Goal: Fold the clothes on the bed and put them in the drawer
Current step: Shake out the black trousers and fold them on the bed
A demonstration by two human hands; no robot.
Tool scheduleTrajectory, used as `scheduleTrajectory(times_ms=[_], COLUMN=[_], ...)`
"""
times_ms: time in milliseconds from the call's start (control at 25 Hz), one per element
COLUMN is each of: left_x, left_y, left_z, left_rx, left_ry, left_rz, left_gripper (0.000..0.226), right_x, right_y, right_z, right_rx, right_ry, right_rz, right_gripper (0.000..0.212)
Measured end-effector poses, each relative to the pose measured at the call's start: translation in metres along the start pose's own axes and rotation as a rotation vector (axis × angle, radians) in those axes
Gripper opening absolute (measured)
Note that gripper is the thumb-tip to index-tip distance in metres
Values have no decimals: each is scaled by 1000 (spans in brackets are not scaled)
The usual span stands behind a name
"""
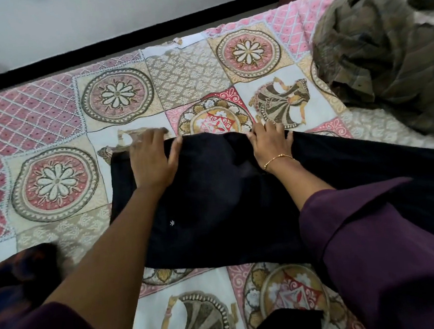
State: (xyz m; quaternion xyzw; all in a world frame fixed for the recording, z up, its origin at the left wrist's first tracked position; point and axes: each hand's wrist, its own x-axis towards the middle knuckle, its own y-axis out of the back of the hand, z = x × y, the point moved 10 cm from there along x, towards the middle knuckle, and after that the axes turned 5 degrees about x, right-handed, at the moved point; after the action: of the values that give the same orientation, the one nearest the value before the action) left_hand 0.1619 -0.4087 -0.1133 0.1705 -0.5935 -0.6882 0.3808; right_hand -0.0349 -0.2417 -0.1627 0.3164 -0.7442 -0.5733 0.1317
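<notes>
I see the bed [49,121] under a patterned pink and beige cover, a black garment [214,204] spread flat on it near me, and a crumpled olive-brown garment [379,53] at its far right.

Black garment [214,204] spread flat mid-bed [49,121], running off right; crumpled olive plaid garment [384,52] heaped at bed's far right.

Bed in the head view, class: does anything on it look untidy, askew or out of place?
Yes. An olive heap of clothes lies crumpled at the far right of the bedspread, unfolded. The black garment under the left hand and right hand lies flat, its right end trailing out of view. Nothing looks spilled or damaged.
</notes>
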Motion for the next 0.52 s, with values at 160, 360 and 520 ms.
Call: scheduleTrajectory(times_ms=[160,360,520], left_x=[-20,-16,-15], left_y=[-50,-57,-36], left_z=[0,4,91], left_rx=[179,274,171], left_ry=[-94,14,-94], left_rz=[-278,-460,-255], left_gripper=[61,61,61], right_x=[7,15,-10], right_y=[24,20,38], right_z=[18,26,44], right_rx=[-84,-73,-18], right_ry=[11,-33,122], right_rz=[79,14,166], right_gripper=[31,36,39])
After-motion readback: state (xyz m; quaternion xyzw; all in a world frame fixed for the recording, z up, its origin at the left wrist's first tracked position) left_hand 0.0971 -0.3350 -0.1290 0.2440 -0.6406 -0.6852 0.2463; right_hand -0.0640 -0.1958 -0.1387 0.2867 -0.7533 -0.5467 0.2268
